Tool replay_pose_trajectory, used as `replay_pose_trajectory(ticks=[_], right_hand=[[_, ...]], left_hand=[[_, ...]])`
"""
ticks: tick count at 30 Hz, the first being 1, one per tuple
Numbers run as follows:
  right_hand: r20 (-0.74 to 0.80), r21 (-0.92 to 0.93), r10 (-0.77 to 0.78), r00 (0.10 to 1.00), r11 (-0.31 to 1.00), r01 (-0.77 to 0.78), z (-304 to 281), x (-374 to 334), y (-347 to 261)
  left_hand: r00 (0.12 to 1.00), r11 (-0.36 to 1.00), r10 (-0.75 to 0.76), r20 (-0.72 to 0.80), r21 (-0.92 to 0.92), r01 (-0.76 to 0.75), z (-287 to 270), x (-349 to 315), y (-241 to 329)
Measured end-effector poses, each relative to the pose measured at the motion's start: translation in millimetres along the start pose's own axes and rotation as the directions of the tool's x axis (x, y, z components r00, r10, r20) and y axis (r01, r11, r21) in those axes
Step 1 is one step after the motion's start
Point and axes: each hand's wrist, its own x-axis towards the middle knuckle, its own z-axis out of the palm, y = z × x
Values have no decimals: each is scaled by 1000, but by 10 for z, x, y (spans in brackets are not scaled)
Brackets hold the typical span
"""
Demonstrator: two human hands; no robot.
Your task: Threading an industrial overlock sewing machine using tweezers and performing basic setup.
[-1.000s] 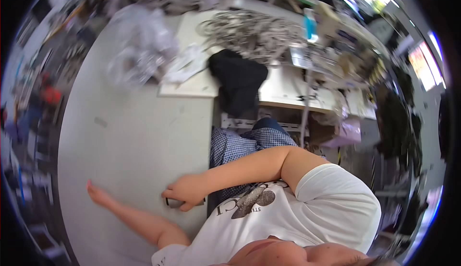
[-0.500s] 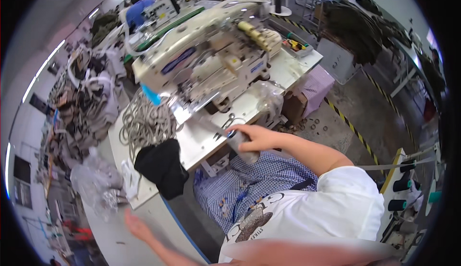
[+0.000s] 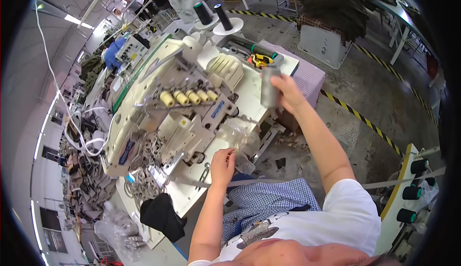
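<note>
My right hand (image 3: 289,94) is wrapped round a blurred grey cylinder (image 3: 270,88), held upright over the table's right end beside the tool tray; what kind it is I cannot make out. Close to the front edge, my left hand (image 3: 223,167) has its fingers drawn together by a crumpled clear plastic bag (image 3: 238,135); anything in them is hidden. A pair of scissors (image 3: 204,174) lies just left of that hand. Behind stands a cream sewing machine (image 3: 168,117) with a row of pale yellow tension knobs (image 3: 188,97).
A tray (image 3: 235,43) of tools and two dark thread cones (image 3: 223,16) stand at the back. Coiled grey strips (image 3: 144,185) and black cloth (image 3: 162,216) lie at left. A pale strap (image 3: 259,181) crosses in front of me. Thread spools (image 3: 412,192) sit on a rack at right.
My right hand has carried the grey cylinder away from my lap, out to the right and back. My left hand has come from the far-left table to the machine's front. The view has shifted right.
</note>
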Motion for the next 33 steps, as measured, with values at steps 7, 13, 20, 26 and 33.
replay_pose_trajectory(ticks=[7, 13, 20, 26, 33], right_hand=[[174, -408, -348, 921, 826, 389, 614, 1688, -774], [164, -288, -226, 960, 920, 266, 907, 2648, -896], [332, -141, -226, 916, 948, 285, 1009, 2780, -1310], [372, 133, -352, 859, 936, 326, 571, 1729, -1567], [175, 409, -232, 957, 901, 144, -574, 1480, -469]], left_hand=[[980, 980, -190, -65, 42, 193, 326, 254, -319], [979, 979, -194, -67, 44, 197, 305, 271, -247], [965, 968, -251, -71, 8, 252, 317, 314, -187], [966, 967, -252, -65, 18, 254, 288, 317, -193], [963, 965, -261, -69, 16, 263, 282, 387, -174]])
